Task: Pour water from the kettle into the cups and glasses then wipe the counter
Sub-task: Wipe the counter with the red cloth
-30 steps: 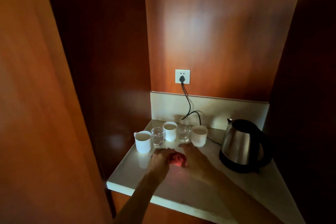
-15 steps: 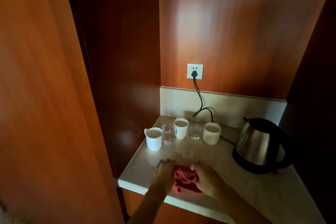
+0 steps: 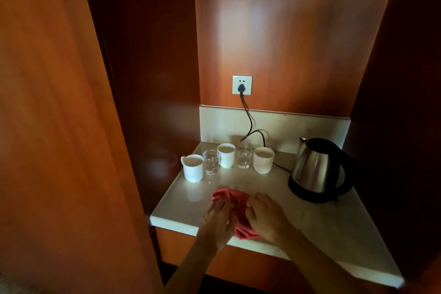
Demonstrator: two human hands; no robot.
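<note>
Red cloth (image 3: 235, 212): soft, crumpled, bunched into folds, lying on the pale stone bench (image 3: 317, 224) at its front edge, about 6 o'clock of the row of vessels; one corner hangs just over the edge. Left hand (image 3: 218, 218): laid on the cloth's left side, fingers fairly straight and pressing on it, not closed round it. Right hand (image 3: 265, 213): on the cloth's right side, fingertips curled into the fabric, gripping it. Both forearms enter from the bottom. Vessels, behind the cloth, in a shallow arc from 10 to 12 o'clock: white mug (image 3: 193, 167) with handle to the left, filled near the rim; clear glass (image 3: 211, 162) touching or just beside it; second white cup (image 3: 226, 154), filled; second clear glass (image 3: 244, 157); third white cup (image 3: 263, 159), handle not visible. Kettle (image 3: 317, 169): steel body, black lid, handle and base, upright at 2 o'clock, well apart from the cloth, spout turned toward the cups. Black cord (image 3: 249, 122): runs behind the cups up the pale backsplash to a white wall socket (image 3: 242, 85). Surround: glossy reddish wood panels (image 3: 286, 31).
</note>
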